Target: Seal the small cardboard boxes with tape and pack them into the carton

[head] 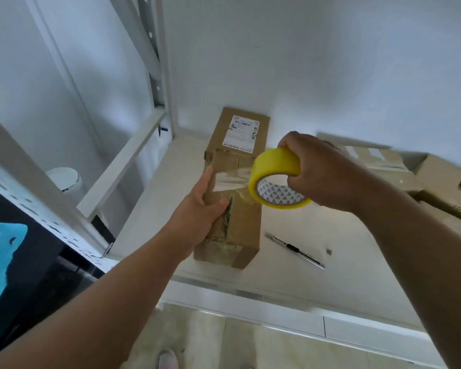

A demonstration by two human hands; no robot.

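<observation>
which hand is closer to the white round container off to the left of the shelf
Left. The left hand grips the box on its edge facing the container; the right hand holds the tape roll beyond the box.

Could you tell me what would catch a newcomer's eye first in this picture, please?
The yellow tape roll stands out at centre, gripped by the right hand, with a clear strip of tape stretched to the long cardboard box on the white shelf. The left hand holds the box's left edge, and a utility knife lies just right of the box.
</observation>
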